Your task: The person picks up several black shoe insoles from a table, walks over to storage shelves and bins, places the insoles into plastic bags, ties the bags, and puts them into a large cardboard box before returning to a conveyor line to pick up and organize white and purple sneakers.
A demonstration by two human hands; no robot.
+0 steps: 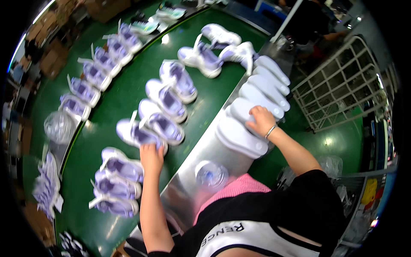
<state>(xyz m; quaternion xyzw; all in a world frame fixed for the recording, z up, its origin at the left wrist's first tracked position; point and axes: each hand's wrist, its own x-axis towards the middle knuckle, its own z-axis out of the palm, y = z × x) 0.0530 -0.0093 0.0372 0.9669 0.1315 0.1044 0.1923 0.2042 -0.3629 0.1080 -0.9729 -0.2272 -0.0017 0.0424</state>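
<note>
On the green conveyor belt stand white and lilac sneakers with open tongues. My left hand (152, 158) is closed on the heel of one sneaker (139, 133), its fingertips inside the collar. Beyond it, more sneakers (166, 99) line up side by side. To the right, my right hand (262, 121) reaches over a row of pale grey-white insoles (242, 136) on the metal ledge. Its fingers are curled and pinched at one insole (242, 109) in the middle of the row; the exact grip is partly hidden.
A clear plastic cup (211, 174) stands on the metal ledge (182, 184) near my body. Another group of sneakers (115, 182) sits at the near left. Along the far rail stand several sneakers (95, 75). A wire rack (342, 85) is at the right.
</note>
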